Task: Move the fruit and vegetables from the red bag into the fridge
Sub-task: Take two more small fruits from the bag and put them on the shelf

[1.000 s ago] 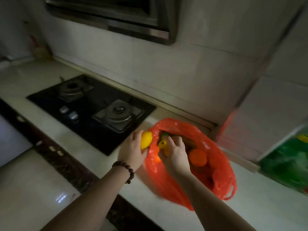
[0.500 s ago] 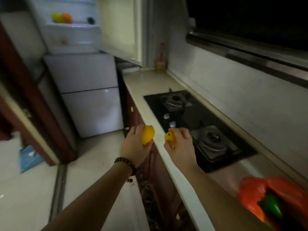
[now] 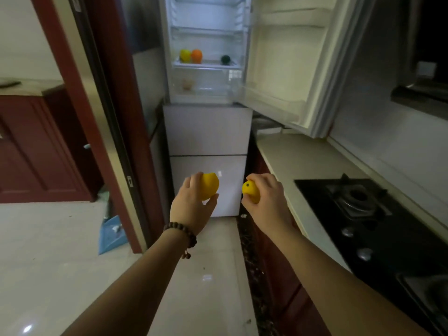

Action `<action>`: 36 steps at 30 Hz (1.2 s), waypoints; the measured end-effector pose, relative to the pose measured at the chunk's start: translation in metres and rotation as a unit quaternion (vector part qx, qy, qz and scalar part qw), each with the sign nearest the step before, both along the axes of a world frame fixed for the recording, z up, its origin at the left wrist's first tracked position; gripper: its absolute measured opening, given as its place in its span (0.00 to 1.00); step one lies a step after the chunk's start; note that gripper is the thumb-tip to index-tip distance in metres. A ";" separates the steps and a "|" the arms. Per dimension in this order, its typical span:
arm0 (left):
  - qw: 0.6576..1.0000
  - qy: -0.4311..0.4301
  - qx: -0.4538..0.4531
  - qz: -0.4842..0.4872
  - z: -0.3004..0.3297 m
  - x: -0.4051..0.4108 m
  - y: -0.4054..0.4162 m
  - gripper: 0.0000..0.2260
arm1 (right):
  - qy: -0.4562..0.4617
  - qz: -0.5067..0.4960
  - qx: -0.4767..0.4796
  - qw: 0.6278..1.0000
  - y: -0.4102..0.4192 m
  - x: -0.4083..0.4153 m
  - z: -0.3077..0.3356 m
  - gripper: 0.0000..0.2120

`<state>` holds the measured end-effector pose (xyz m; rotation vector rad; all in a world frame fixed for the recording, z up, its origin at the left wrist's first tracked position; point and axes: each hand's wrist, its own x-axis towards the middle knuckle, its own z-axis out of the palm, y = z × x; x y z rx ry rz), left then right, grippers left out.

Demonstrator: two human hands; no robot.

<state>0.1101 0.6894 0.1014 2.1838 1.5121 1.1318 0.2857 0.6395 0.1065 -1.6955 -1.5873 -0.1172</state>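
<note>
Fruit in both hands, fridge straight ahead and higher up.

One yellow fruit (image 3: 210,186) sits in the curled left hand (image 3: 194,204), and a smaller yellow fruit (image 3: 250,190) is gripped in the right hand (image 3: 266,202). The open fridge (image 3: 206,132) is well apart from both, so they must go forward and up to the shelf (image 3: 206,65) with an orange (image 3: 196,55). Neither hand looks nearer.

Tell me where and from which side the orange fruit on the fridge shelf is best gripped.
Grip the orange fruit around its round middle, coming from the open front. A yellow-green fruit touches its left, so fingers likely fit best over its top and free right side.
</note>
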 end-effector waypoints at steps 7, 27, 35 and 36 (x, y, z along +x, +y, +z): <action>1.000 -0.009 0.014 0.018 0.017 -0.018 0.098 0.26 | -0.009 0.023 0.022 0.999 0.105 -0.015 0.016 0.18; 0.996 -0.017 0.059 0.067 0.070 0.080 0.444 0.25 | -0.025 0.085 0.081 0.993 0.473 0.083 0.064 0.17; 0.992 -0.013 0.105 0.061 0.094 0.099 0.556 0.26 | -0.031 0.116 0.094 0.988 0.589 0.111 0.088 0.18; 0.992 -0.011 0.115 0.059 0.098 0.100 0.571 0.26 | -0.035 0.115 0.094 0.988 0.604 0.112 0.091 0.18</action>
